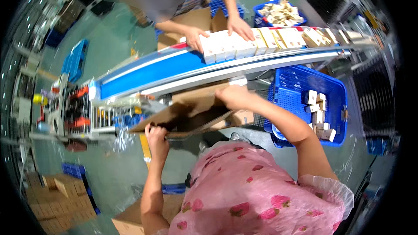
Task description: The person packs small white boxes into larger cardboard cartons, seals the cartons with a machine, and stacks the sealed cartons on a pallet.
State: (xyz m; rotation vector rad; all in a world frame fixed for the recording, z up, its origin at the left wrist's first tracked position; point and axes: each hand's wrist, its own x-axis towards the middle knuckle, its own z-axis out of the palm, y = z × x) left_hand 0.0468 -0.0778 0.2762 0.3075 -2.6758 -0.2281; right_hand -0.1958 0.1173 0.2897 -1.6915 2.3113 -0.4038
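Blue conveyor belt [143,75] running across, white boxes [244,43] bunched toward its far right end under a co-worker's hands. Below its near edge, brown cardboard carton [187,115] mid-unfolding: left hand [156,137] clamped on the near flap, right hand [233,97] gripping the far corner. Next, probably squaring it open.

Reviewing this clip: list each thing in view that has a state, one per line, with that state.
Cardboard box: flaps open, tilted, held at both ends.
Left hand: grip shut on the box's lower flap edge.
Right hand: grip on the box's upper edge.
Blue basket: partly filled with small white boxes.
Conveyor belt: blue, carrying a row of white cartons.
Co-worker's hands: resting on the cartons.
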